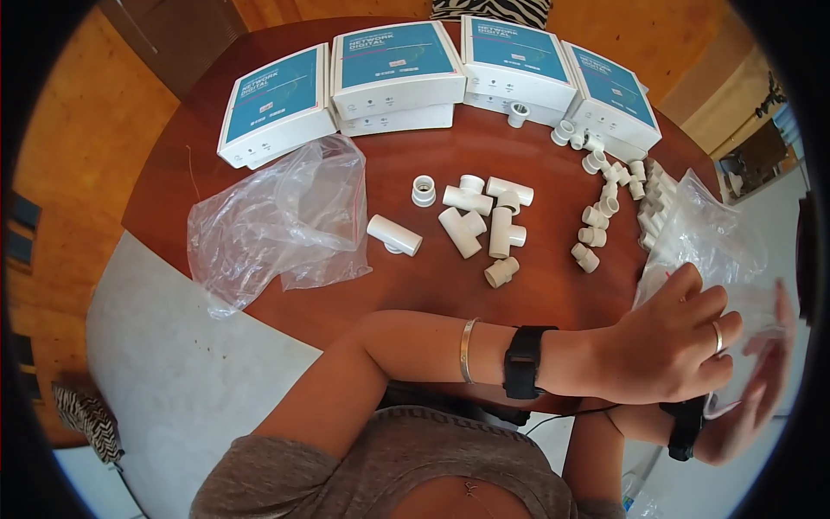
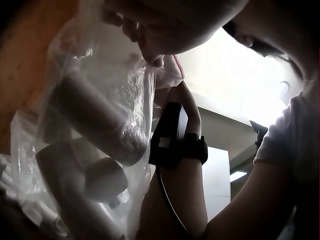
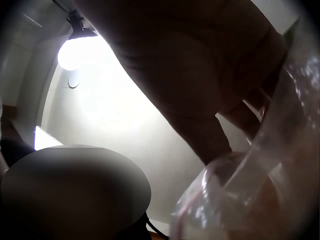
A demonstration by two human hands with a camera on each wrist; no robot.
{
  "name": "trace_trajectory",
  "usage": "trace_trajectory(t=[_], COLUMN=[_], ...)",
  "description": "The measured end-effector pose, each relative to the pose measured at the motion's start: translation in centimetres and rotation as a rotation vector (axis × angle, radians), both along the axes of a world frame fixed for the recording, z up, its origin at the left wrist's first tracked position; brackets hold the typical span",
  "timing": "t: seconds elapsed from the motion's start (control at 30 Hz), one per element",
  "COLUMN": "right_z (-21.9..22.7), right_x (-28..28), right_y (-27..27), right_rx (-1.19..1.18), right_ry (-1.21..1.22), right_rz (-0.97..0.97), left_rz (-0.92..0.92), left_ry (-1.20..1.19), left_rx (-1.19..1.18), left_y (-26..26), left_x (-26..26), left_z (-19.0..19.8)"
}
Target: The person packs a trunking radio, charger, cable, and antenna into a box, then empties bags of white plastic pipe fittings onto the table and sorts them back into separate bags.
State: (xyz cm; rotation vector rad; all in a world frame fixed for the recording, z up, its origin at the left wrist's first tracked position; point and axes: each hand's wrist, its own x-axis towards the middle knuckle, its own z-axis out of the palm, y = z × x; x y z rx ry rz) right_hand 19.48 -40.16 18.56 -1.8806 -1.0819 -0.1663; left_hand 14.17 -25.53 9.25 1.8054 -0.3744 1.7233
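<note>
My left hand (image 1: 679, 342), ring on one finger, has its fingers curled on the clear plastic bag (image 1: 705, 238) at the table's right side. Seen from the left wrist, that hand (image 2: 175, 22) is above the bag (image 2: 137, 95), and large white pipe fittings (image 2: 90, 107) show through the plastic. Beyond it in the head view, my right hand (image 1: 756, 389) is blurred, fingers extended upward against the bag's mouth. The right wrist view has the right palm (image 3: 190, 70) beside the crinkled plastic (image 3: 240, 200); its fingertips are partly hidden.
Loose white tee fittings (image 1: 467, 199) lie mid-table, and a line of small fittings (image 1: 594, 216) runs near the right bag. An empty-looking plastic bag (image 1: 285, 216) lies at the left. Blue-and-white boxes (image 1: 398, 65) stand along the far edge.
</note>
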Motion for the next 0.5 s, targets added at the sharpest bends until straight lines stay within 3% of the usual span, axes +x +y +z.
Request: trace_trajectory(t=[0.13, 0.17, 0.27, 0.33, 0.47, 0.5], right_z=[-1.9, -1.8, -0.7, -0.9, -1.4, -1.6], right_x=[-1.4, 0.1, 0.9, 2.1, 2.7, 1.7], right_y=[3.1, 2.4, 1.8, 0.3, -1.5, -1.0], right_rx=[-0.195, -0.326, -0.541, -0.515, -0.479, -0.225], right_ry=[-0.208, -0.225, 0.046, 0.057, 0.074, -0.062], right_rz=[0.076, 0.176, 0.266, 0.188, 0.071, -0.027], left_rz=[-0.103, -0.108, -0.169, -0.226, -0.165, -0.174], left_ry=[-0.002, -0.075, -0.098, -0.046, -0.051, -0.040], left_rx=[-0.026, -0.051, -0.067, -0.058, -0.070, -0.091], left_y=[-0.2, -0.5, -0.5, -0.5, 0.0, 0.0], left_x=[-0.3, 0.0, -0.1, -0.3, -0.4, -0.4], left_z=[0.1, 0.3, 0.2, 0.2, 0.6, 0.6])
